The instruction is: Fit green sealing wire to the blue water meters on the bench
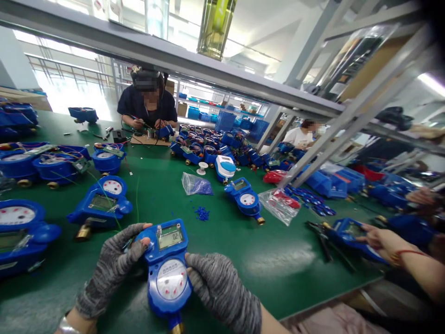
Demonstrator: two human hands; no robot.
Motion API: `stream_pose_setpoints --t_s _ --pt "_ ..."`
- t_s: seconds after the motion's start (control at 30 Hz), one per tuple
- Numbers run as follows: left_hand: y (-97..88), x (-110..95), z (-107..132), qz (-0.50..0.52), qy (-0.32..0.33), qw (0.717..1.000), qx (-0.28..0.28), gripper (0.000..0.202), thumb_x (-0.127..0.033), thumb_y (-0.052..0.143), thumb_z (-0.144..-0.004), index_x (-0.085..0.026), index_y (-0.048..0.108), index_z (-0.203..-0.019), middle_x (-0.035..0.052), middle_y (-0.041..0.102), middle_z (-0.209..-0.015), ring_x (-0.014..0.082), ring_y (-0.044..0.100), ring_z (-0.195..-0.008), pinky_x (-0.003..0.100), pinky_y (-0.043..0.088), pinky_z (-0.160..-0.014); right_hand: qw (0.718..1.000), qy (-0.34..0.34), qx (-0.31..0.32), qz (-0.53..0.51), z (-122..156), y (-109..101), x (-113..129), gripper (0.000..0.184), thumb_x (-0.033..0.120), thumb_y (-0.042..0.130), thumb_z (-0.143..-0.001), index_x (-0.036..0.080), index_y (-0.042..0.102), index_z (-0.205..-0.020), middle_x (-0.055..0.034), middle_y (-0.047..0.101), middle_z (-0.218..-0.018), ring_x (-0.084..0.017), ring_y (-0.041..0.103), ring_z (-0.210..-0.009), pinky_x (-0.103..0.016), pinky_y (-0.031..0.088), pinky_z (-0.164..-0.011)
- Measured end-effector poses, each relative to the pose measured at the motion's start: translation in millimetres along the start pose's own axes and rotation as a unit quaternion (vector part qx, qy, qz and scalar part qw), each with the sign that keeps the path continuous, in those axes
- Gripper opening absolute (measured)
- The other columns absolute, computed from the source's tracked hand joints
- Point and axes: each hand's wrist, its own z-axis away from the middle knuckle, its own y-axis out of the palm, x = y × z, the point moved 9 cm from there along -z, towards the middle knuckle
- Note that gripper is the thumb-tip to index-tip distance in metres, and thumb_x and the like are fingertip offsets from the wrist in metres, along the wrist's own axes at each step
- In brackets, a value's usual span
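Note:
A blue water meter [152, 283] with a small display, a round white dial and a brass fitting at its lower end is held just over the green table. My left hand [116, 264], in a grey fingerless glove, grips its upper left corner with thumb and fingers. On the other side, my right hand [222, 287] in a matching glove pinches the meter's right edge near the dial. Another blue meter [104, 199] lies to the left of my left hand. Beyond my hands is a small pile of blue bits [202, 213].
On the green table [278, 250] lie a plastic bag of blue bits [197, 184], a meter [245, 197] and pliers [323, 239]. Heaped meters [208, 144] stand at the back. At right a co-worker's hand [382, 239] touches another meter. A shelf beam [174, 55] crosses above.

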Motion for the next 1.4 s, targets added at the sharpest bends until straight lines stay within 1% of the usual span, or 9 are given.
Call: stream_pose_setpoints --t_s 0.17,0.3,0.43,0.83,0.97,1.07,1.2,1.3,1.4 --pt "1.3 11 -1 0.027 -0.014 1.000 0.007 0.053 -0.051 0.074 -0.074 -0.022 0.063 -0.117 0.0059 0.068 -0.117 0.0310 0.061 -0.109 0.032 0.055 -0.084 0.991 0.036 0.089 -0.098 -15 9 -35 0.020 0.030 0.053 -0.090 0.024 0.066 -0.104 0.0007 0.071 -0.081 -0.014 0.065 -0.068 -0.021 0.049 -0.064" --pt "4.2 15 -3 0.066 -0.027 0.997 0.022 0.056 -0.050 0.075 -0.073 -0.021 0.061 -0.119 0.0078 0.068 -0.118 0.0329 0.061 -0.110 0.035 0.056 -0.086 0.978 0.195 -0.067 -0.025 -39 -2 -153 0.022 0.025 0.048 -0.093 0.019 0.067 -0.102 -0.0040 0.072 -0.100 -0.015 0.067 -0.091 -0.025 0.050 -0.086" --pt "6.9 4 -2 0.068 -0.001 0.997 0.038 0.051 -0.049 0.072 -0.077 -0.020 0.061 -0.118 0.0087 0.067 -0.120 0.0320 0.061 -0.112 0.037 0.054 -0.090 0.970 0.233 -0.063 0.020 -55 24 -226 0.025 0.015 0.052 -0.086 0.013 0.070 -0.103 -0.0127 0.070 -0.108 -0.022 0.064 -0.103 -0.034 0.047 -0.096" --pt "5.9 3 -3 0.060 -0.006 0.998 0.035 0.048 -0.049 0.072 -0.078 -0.020 0.063 -0.116 0.0108 0.066 -0.119 0.0332 0.060 -0.111 0.042 0.052 -0.091 0.974 0.219 -0.030 0.043 -58 39 -237 0.015 0.019 0.056 -0.083 0.017 0.070 -0.087 -0.0086 0.068 -0.092 -0.021 0.063 -0.088 -0.031 0.049 -0.084" --pt "5.5 -3 -2 0.070 0.008 0.997 0.032 0.045 -0.047 0.073 -0.078 -0.019 0.065 -0.112 0.0112 0.067 -0.116 0.0323 0.061 -0.108 0.042 0.051 -0.090 0.977 0.203 -0.067 -0.002 -59 16 -186 0.018 0.027 0.051 -0.090 0.016 0.065 -0.094 -0.0076 0.067 -0.093 -0.019 0.063 -0.086 -0.030 0.050 -0.081" --pt "5.5 -13 -1 0.058 0.035 0.997 0.030 0.044 -0.046 0.074 -0.077 -0.017 0.067 -0.109 0.0108 0.069 -0.109 0.0303 0.063 -0.101 0.039 0.052 -0.085 0.989 0.085 -0.090 -0.085 -63 -8 -89 0.014 0.029 0.054 -0.090 0.019 0.063 -0.092 -0.0046 0.066 -0.089 -0.017 0.062 -0.082 -0.029 0.051 -0.076" --pt "4.0 -21 1 0.043 0.051 0.998 0.019 0.042 -0.047 0.074 -0.076 -0.018 0.069 -0.107 0.0077 0.070 -0.103 0.0267 0.063 -0.095 0.035 0.050 -0.083 0.991 -0.122 0.003 -0.060 -57 -1 38 0.010 0.021 0.056 -0.087 0.020 0.066 -0.090 -0.0055 0.068 -0.090 -0.019 0.062 -0.083 -0.033 0.053 -0.077" --pt "2.6 -26 2 0.038 0.058 0.998 0.012 0.041 -0.046 0.073 -0.076 -0.019 0.070 -0.106 0.0067 0.070 -0.104 0.0264 0.062 -0.098 0.035 0.048 -0.087 0.980 -0.196 0.029 0.006 -51 20 73 0.013 0.019 0.058 -0.085 0.017 0.068 -0.093 -0.0095 0.070 -0.092 -0.024 0.064 -0.084 -0.040 0.055 -0.078" --pt "1.6 -30 4 0.032 0.068 0.997 0.007 0.041 -0.046 0.074 -0.075 -0.017 0.071 -0.104 0.0078 0.070 -0.104 0.0276 0.062 -0.099 0.037 0.047 -0.089 0.978 -0.201 0.039 0.047 -54 36 73 0.018 0.018 0.058 -0.084 0.015 0.070 -0.097 -0.0128 0.070 -0.096 -0.027 0.064 -0.088 -0.043 0.056 -0.080"
